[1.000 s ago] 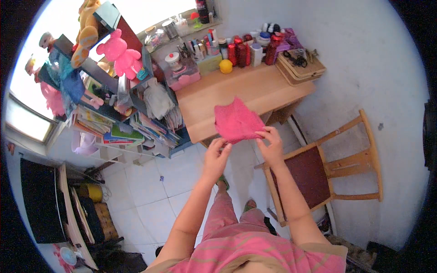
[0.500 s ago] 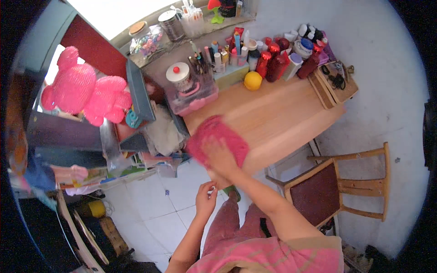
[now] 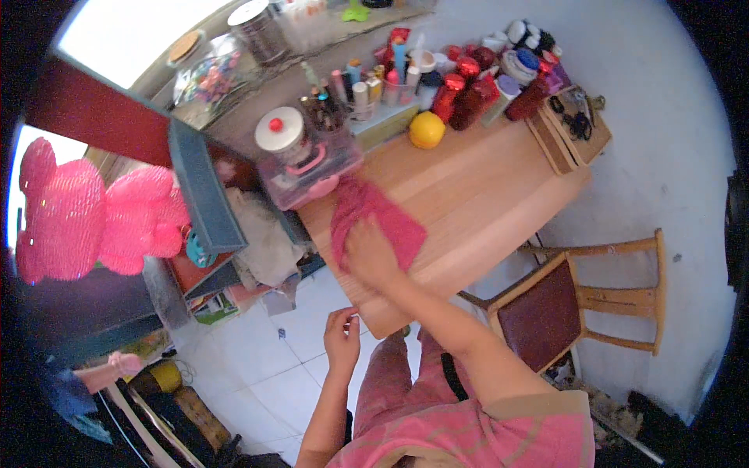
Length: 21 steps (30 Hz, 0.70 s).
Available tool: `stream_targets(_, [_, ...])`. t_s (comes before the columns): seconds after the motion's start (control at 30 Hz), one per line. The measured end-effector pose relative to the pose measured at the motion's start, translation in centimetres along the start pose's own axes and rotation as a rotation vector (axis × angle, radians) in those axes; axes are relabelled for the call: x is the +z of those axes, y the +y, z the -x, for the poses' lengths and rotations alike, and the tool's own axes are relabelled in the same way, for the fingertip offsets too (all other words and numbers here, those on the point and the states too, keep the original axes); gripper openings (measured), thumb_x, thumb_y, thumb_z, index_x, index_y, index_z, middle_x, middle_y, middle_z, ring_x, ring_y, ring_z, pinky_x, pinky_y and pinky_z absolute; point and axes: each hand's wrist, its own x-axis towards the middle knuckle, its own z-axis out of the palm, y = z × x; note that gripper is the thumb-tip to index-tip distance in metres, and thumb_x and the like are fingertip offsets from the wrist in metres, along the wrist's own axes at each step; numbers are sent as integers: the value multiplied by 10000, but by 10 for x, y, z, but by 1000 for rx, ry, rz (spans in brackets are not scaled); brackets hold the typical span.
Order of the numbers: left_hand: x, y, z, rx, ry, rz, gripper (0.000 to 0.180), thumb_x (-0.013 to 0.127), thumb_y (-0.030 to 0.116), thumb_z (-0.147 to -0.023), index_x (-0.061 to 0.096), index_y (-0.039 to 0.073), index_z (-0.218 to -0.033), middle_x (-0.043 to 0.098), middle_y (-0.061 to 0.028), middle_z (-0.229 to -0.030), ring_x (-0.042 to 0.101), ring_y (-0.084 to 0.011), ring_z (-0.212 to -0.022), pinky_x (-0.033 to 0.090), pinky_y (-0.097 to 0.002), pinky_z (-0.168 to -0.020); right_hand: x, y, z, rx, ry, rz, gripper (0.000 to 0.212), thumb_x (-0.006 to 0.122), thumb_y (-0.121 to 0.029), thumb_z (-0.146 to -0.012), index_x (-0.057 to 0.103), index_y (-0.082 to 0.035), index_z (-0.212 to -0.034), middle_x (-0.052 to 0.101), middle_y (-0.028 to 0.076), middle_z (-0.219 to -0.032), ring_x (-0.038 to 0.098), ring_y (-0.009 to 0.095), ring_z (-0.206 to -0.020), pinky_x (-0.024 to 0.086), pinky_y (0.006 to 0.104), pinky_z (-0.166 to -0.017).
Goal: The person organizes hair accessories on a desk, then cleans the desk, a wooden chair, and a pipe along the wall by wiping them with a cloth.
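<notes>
A pink cloth (image 3: 402,232) lies crumpled on the wooden tabletop (image 3: 476,195), close to its left end. My right hand (image 3: 370,253) presses down on this cloth and grips it, with part of the cloth spreading out past the fingers. Beside the table's near left corner, my left hand (image 3: 342,339) is held up with its fingers curled into a loose pinch. Whatever it may hold between the fingertips is too small to make out. Just beyond the cloth stands a clear plastic box (image 3: 304,183) with a pink handle, and a white-lidded jar (image 3: 279,131) on top.
A yellow ball-shaped object (image 3: 427,130) sits before red bottles (image 3: 476,105) and cosmetics at the back. A wooden box (image 3: 573,132) with dark cords fills the far right. A wooden chair (image 3: 538,312) stands at right. On the left hangs a pink bear figure (image 3: 70,218) beside a cabinet.
My right hand and the cloth have slid a little along the left end of the tabletop. My view has shifted, and the left hand stays pinched by the corner.
</notes>
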Motion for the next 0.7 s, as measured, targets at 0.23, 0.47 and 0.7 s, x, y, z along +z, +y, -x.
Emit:
stream_targets(0.23, [11, 10, -8, 54, 8, 12, 162, 547, 23, -849, 654, 46, -967, 623, -86, -959, 604, -197, -839, 477, -276, -660, -39, 121, 105, 75, 101, -40, 593, 526, -365, -844, 434, -39, -1330, 448, 143, -1376, 361, 337, -1306, 247, 523, -1072])
stream_targets(0.47, [48, 32, -7, 151, -85, -7, 115, 545, 5, -847, 635, 4, -919, 628, -117, -924, 604, -225, -854, 478, -295, -742, -39, 311, 83, 755, 478, 281, 591, 464, -374, -883, 397, -21, -1352, 332, 165, -1449, 252, 345, -1366, 200, 525, -1101])
stream_targets(0.7, [91, 83, -20, 227, -153, -26, 114, 554, -19, -829, 627, 4, -913, 625, -127, -910, 607, -241, -844, 484, -303, -737, -35, 215, 124, 68, 104, -134, 596, 471, -431, -886, 418, -88, -1370, 369, 103, -1442, 174, 306, -1400, 112, 544, -1118])
